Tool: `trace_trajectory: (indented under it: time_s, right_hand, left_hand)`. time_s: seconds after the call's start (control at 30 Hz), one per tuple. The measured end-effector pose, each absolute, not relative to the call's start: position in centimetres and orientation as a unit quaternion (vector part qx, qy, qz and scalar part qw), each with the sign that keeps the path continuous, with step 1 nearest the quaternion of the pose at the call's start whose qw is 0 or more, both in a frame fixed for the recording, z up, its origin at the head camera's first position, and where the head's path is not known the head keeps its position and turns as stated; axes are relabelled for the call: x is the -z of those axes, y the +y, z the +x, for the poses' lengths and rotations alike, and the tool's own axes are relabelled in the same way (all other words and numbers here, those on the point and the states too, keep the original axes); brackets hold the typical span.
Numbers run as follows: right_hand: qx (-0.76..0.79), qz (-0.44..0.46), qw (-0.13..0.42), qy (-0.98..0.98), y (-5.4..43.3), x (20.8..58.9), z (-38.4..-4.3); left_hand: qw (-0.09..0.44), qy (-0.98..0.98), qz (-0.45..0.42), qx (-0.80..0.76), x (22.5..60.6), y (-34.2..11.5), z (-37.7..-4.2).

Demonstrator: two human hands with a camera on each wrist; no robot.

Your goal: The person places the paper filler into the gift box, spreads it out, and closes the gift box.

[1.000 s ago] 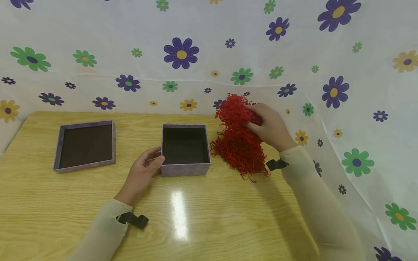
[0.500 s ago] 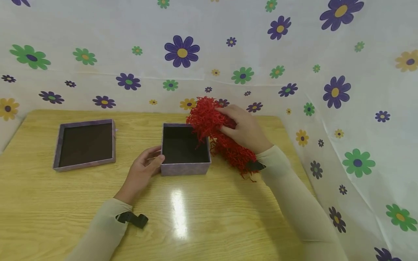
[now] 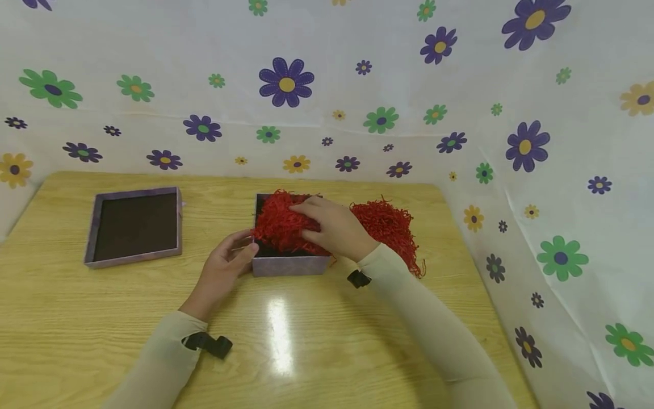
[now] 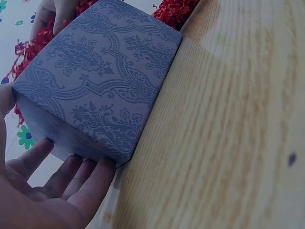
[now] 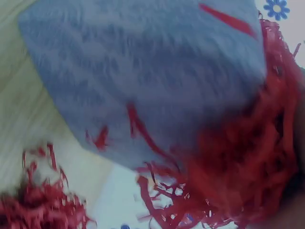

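Observation:
A purple patterned box [image 3: 291,266] with a dark inside stands in the middle of the wooden table. My left hand [image 3: 222,267] holds its left side, thumb at the rim; in the left wrist view the fingertips [image 4: 45,143] press its side wall. My right hand [image 3: 339,227] grips a clump of red crinkle-cut shredded paper [image 3: 281,218] over the box, with much of the clump inside the opening. Strands hang past the box wall in the right wrist view. The box's right rim is partly hidden by the hand and paper.
Another pile of red shredded paper [image 3: 385,230] lies on the table right of the box, partly behind my right forearm. A shallow box lid [image 3: 135,224], dark inside up, lies at the left. A flowered cloth [image 3: 327,96] hangs behind and at the right.
My right hand has carried the clump of red shredded paper leftward from the pile and down into the box opening. My left hand has stayed at the box.

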State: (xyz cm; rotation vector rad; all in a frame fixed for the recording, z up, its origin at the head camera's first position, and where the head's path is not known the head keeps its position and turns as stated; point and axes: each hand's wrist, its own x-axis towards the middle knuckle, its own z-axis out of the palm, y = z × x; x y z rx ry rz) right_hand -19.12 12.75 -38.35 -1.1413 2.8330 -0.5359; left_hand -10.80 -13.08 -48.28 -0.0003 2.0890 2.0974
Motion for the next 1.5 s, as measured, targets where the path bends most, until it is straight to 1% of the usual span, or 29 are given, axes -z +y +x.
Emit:
trace_trajectory:
  time_s: [0.23,0.4,0.53,0.73,0.83,0.97,1.03,1.13,1.3,1.4,1.5]
  right_hand:
    - [0.154,-0.369,0.054,0.915,10.2,39.4,-19.4]
    - [0.136,-0.362,0.105,0.916,8.9,40.2,-19.8]
    - [0.12,-0.359,0.133,0.916,8.5,40.5,-19.9]
    - [0.125,-0.387,0.145,0.902,9.0,40.3,-20.1]
    - [0.125,-0.401,0.131,0.898,9.4,39.9,-19.9]
    - [0.145,-0.412,0.093,0.895,9.5,39.1,-19.4]
    - [0.173,-0.414,0.094,0.889,9.3,39.0,-19.1]
    - [0.216,-0.406,0.127,0.879,8.9,39.4,-18.7]
    - [0.237,-0.349,0.204,0.884,8.0,40.4,-18.6]
    - [0.235,-0.314,0.231,0.89,7.4,40.9,-18.7]
    - [0.228,-0.291,0.247,0.895,6.9,41.2,-18.9]
  left_hand:
    - [0.091,0.712,-0.006,-0.696,48.3,-13.1,-10.9]
    - [0.092,0.709,-0.005,-0.699,48.4,-13.1,-10.9]
    - [0.092,0.705,0.0,-0.703,48.4,-13.0,-10.9]
    - [0.091,0.707,0.001,-0.701,48.5,-13.0,-11.0]
    - [0.092,0.705,0.002,-0.703,48.7,-13.0,-11.1]
    - [0.094,0.703,0.006,-0.705,48.7,-13.1,-11.2]
    - [0.095,0.704,0.006,-0.704,48.7,-13.1,-11.2]
    - [0.095,0.704,0.004,-0.704,48.6,-13.1,-11.2]
    - [0.095,0.702,-0.001,-0.706,48.6,-13.0,-11.2]
    - [0.094,0.701,-0.002,-0.707,48.7,-13.0,-11.2]
    - [0.092,0.702,-0.002,-0.706,48.6,-12.9,-11.2]
